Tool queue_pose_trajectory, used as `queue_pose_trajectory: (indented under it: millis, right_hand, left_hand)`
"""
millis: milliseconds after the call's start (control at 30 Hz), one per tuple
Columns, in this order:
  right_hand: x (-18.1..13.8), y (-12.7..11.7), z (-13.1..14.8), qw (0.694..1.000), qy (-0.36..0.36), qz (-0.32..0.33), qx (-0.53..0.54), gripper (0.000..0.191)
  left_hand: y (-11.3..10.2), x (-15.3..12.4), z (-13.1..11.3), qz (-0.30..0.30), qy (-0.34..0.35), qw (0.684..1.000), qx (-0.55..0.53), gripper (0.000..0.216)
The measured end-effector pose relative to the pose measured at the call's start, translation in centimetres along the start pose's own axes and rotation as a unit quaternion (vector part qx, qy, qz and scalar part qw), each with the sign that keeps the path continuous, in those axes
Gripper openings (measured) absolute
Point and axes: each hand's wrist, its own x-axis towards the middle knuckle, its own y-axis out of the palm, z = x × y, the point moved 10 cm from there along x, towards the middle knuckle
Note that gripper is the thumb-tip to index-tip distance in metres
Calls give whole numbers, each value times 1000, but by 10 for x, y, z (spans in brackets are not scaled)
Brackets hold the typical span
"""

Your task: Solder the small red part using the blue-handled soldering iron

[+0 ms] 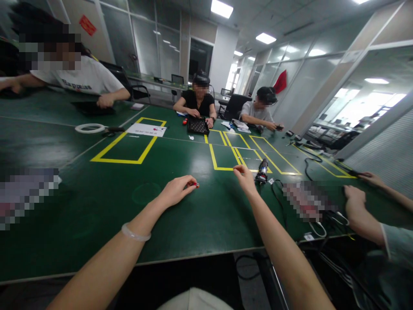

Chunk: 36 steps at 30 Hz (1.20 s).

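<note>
My left hand point(176, 189) rests on the green table point(106, 202) with its fingers pinched on a small red thing point(196, 184) at the fingertips. My right hand point(245, 177) reaches forward with the fingers curled together, close to a small dark cylindrical device with a red band point(263, 170) lying on the yellow tape line. I cannot tell whether the right hand holds anything. A clear bracelet point(135, 234) circles my left wrist.
Yellow tape rectangles point(124, 146) mark the table. Three people sit at the far side, one at a black tray point(198, 125). Another person's hands point(355, 196) rest at the right by tangled cables point(318, 224). A white tape roll point(89, 128) lies at the left.
</note>
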Motion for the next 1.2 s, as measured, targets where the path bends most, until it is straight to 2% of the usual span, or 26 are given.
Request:
queue_pose_trajectory:
  millis: [100, 167, 233, 367, 500, 700, 867, 1000, 1200]
  right_hand:
    - [25, -62, -24, 982, -5, -91, -167, 31]
    - [34, -96, -51, 958, 57, -131, -250, 43]
    - [38, -118, -74, 947, 101, -141, -270, 50]
    - [38, -130, -124, 937, 219, -81, -261, 46]
    - [40, -121, -137, 937, 230, -46, -260, 39]
    - [30, -95, -128, 936, 213, -4, -281, 50]
    - [16, -41, -104, 944, 173, 78, -270, 46]
    - [-5, 26, -60, 946, 119, 192, -234, 38]
    - [-41, 95, 12, 942, 62, 261, -199, 31]
  left_hand:
    - [0, -1, 0, 0, 7, 1000, 0, 26]
    - [0, -1, -1, -1, 9, 1000, 1, 25]
    - [-1, -2, 0, -2, 9, 1000, 3, 24]
    - [-2, -2, 1, -2, 4, 1000, 5, 22]
    - [-1, -2, 1, 4, 1, 1000, 6, 22]
    - [-1, -2, -1, 1, 10, 1000, 20, 22]
    - [-1, -1, -4, 0, 12, 1000, 23, 23]
    - [-7, -1, -2, -19, 3, 1000, 14, 24]
    - [-21, -1, 0, -71, -11, 997, 14, 23]
